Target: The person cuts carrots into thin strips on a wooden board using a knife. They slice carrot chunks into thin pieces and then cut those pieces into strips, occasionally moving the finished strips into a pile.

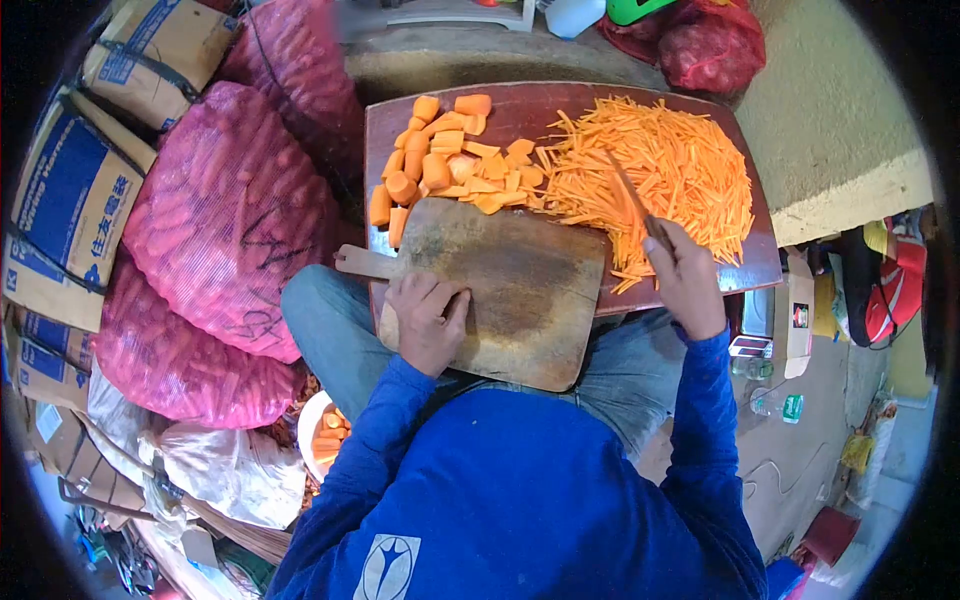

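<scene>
My left hand (pixel 430 318) rests with curled fingers on the left edge of a worn wooden cutting board (pixel 530 285). The board lies tilted across my lap and the near edge of a small red table (pixel 540 95). In my right hand (pixel 690 280) is a knife (pixel 630 185), its blade pointing away over a large heap of carrot shreds (pixel 690 165). Left of the heap lie peeled carrot chunks (pixel 435 170) and flat carrot slices (pixel 490 190). My left fingertips are partly hidden.
Pink mesh sacks (pixel 230 210) and cardboard boxes (pixel 70 200) crowd my left. A white bucket (pixel 312 425) with carrots stands by my left leg. A red mesh bag (pixel 710 45) sits beyond the table. A plastic bottle (pixel 775 405) lies on the floor at right.
</scene>
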`<move>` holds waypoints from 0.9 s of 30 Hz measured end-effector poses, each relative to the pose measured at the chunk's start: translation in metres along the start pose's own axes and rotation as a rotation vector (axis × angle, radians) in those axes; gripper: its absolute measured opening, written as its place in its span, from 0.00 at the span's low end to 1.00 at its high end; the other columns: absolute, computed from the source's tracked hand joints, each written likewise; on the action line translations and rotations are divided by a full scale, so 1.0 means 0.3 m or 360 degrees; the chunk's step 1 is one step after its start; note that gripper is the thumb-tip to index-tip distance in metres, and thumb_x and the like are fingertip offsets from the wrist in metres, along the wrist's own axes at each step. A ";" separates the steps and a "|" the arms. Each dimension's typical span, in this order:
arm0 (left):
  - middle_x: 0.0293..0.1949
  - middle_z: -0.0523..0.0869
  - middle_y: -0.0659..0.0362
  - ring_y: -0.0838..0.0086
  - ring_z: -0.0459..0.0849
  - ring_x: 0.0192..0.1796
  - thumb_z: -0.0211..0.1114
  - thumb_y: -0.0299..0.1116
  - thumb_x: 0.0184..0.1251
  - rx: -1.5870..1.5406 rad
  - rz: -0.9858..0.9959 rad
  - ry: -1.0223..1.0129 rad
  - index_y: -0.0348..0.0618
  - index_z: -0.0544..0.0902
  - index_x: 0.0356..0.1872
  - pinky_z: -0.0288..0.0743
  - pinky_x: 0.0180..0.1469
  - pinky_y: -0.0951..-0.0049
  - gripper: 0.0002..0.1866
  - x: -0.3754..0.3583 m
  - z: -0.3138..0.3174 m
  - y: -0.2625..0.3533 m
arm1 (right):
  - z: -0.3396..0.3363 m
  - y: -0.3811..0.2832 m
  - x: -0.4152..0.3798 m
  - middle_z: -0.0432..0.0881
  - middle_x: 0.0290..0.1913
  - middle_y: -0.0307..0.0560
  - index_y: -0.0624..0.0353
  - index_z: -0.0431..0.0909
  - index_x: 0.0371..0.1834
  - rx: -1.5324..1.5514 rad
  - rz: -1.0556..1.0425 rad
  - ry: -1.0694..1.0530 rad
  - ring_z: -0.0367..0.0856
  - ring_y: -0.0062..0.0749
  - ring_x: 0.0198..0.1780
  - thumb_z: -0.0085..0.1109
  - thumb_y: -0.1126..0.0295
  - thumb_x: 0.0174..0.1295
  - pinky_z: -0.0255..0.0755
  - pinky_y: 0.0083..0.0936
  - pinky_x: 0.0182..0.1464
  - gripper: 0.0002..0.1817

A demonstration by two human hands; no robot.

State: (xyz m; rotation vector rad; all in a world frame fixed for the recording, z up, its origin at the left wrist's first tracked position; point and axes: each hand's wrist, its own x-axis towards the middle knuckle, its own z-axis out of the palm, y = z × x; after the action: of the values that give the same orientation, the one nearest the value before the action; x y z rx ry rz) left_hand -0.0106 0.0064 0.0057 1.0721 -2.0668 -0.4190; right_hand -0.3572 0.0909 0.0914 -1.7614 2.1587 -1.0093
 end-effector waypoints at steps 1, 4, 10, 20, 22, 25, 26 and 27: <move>0.38 0.86 0.61 0.60 0.82 0.47 0.80 0.28 0.59 -0.0015 0.0047 -0.0033 0.48 0.91 0.37 0.65 0.57 0.56 0.07 0.017 0.003 0.016 | -0.001 -0.018 -0.011 0.89 0.36 0.65 0.63 0.83 0.56 -0.0144 -0.0019 -0.0034 0.92 0.58 0.39 0.70 0.62 0.74 0.82 0.47 0.38 0.17; 0.39 0.87 0.61 0.61 0.83 0.47 0.80 0.30 0.61 -0.0253 0.0147 -0.0057 0.48 0.92 0.40 0.66 0.57 0.56 0.08 0.147 0.030 0.102 | -0.014 -0.079 -0.052 0.89 0.36 0.61 0.61 0.83 0.53 -0.0384 -0.0251 -0.0069 0.91 0.57 0.39 0.71 0.62 0.72 0.83 0.48 0.39 0.16; 0.51 0.86 0.56 0.57 0.80 0.58 0.83 0.47 0.59 -0.0218 0.0619 -0.0224 0.48 0.91 0.51 0.65 0.63 0.49 0.22 0.476 0.191 0.306 | -0.018 -0.078 -0.105 0.85 0.32 0.53 0.58 0.77 0.42 -0.0621 -0.0453 -0.0169 0.88 0.53 0.35 0.71 0.62 0.71 0.80 0.45 0.36 0.14; 0.54 0.88 0.52 0.53 0.80 0.64 0.77 0.59 0.64 0.0262 0.0711 -0.0493 0.47 0.93 0.50 0.60 0.66 0.40 0.26 0.592 0.528 0.268 | -0.011 -0.060 -0.186 0.84 0.35 0.52 0.59 0.78 0.47 -0.0688 -0.0384 -0.0222 0.88 0.52 0.37 0.72 0.64 0.70 0.81 0.45 0.38 0.14; 0.53 0.89 0.53 0.54 0.81 0.62 0.77 0.58 0.64 0.0060 0.0631 -0.0328 0.47 0.93 0.48 0.61 0.66 0.41 0.25 0.540 0.510 0.238 | 0.001 -0.076 -0.212 0.84 0.35 0.52 0.59 0.78 0.47 -0.0666 -0.0371 -0.0229 0.88 0.52 0.38 0.72 0.64 0.69 0.81 0.46 0.38 0.14; 0.53 0.89 0.55 0.55 0.82 0.61 0.78 0.52 0.64 0.0174 0.0526 -0.0390 0.48 0.93 0.51 0.62 0.65 0.43 0.22 0.523 0.431 0.154 | 0.034 -0.112 -0.250 0.87 0.40 0.57 0.61 0.79 0.48 -0.0413 -0.0331 -0.0318 0.90 0.54 0.42 0.74 0.64 0.67 0.82 0.47 0.40 0.16; 0.54 0.89 0.56 0.55 0.82 0.61 0.79 0.51 0.64 0.0284 0.0454 -0.0423 0.49 0.93 0.52 0.64 0.64 0.45 0.22 0.521 0.403 0.119 | 0.050 -0.124 -0.263 0.87 0.40 0.57 0.61 0.79 0.48 -0.0402 -0.0337 -0.0321 0.90 0.54 0.42 0.74 0.64 0.67 0.82 0.47 0.40 0.16; 0.56 0.89 0.56 0.55 0.82 0.64 0.79 0.49 0.64 0.0394 0.0348 -0.0469 0.50 0.93 0.53 0.64 0.64 0.44 0.21 0.538 0.383 0.082 | 0.067 -0.137 -0.274 0.88 0.40 0.57 0.60 0.79 0.50 -0.0345 -0.0393 -0.0300 0.90 0.53 0.42 0.73 0.62 0.68 0.83 0.46 0.40 0.16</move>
State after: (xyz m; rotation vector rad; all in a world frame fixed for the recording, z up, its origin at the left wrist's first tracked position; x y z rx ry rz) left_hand -0.1689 -0.1146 0.0207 0.9533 -2.5203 -0.2242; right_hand -0.2904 0.1558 0.0786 -2.1682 2.0344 -0.6411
